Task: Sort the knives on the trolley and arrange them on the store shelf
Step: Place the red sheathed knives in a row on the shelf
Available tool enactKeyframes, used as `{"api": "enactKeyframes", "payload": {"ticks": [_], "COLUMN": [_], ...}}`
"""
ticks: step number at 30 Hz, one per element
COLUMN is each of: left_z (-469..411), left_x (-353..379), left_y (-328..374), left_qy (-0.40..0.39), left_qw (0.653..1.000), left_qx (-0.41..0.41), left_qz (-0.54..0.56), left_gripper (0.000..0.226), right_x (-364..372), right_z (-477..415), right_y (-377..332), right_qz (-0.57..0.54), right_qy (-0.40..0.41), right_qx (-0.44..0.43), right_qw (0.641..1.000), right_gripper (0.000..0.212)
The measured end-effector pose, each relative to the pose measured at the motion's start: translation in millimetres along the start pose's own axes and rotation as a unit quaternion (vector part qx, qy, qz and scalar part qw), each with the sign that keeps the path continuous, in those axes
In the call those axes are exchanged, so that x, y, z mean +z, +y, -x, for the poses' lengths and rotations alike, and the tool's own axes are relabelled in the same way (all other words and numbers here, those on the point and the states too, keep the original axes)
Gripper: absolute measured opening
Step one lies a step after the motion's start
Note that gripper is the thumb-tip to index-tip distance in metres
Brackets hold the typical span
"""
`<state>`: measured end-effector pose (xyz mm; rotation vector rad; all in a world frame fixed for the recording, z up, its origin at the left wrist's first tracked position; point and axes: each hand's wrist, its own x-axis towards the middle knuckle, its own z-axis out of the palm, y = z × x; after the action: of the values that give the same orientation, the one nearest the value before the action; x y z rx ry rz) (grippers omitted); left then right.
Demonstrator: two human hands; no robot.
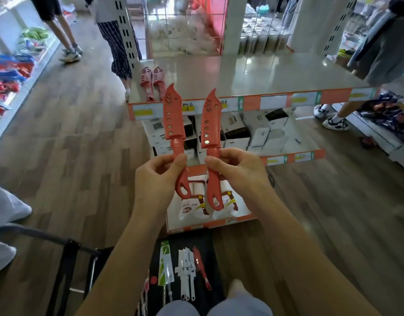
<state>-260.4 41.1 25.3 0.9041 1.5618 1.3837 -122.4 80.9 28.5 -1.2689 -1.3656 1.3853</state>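
In the head view, the left hand (158,176) is closed around the handle of a red sheathed knife (173,117), held upright. The right hand (235,172) grips a second red knife (210,124) just beside it, tips toward the far shelf (253,74). Two more red knives (152,83) lie at the shelf's left end. Near, on the trolley (203,258), lie white knives (186,272), a packaged green one (165,265) and another red one (201,267).
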Motion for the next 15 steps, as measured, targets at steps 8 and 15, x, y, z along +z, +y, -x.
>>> {"api": "enactKeyframes", "payload": {"ticks": [8,15], "left_z": [-67,-144], "left_x": [34,66], "left_y": [-4,6], "left_qy": [0.042,0.107], "left_qw": [0.999,0.993], "left_qx": [-0.024,-0.038], "left_qz": [-0.005,-0.012], "left_gripper": [0.004,0.022], "right_x": [-16,-29], "right_z": [-83,-181], "right_y": [0,-13], "right_qz": [0.012,0.065], "right_qy": [-0.023,-0.055], "right_qx": [0.032,0.029], "right_qw": [0.999,0.996], "right_gripper": [0.006,0.005]}}
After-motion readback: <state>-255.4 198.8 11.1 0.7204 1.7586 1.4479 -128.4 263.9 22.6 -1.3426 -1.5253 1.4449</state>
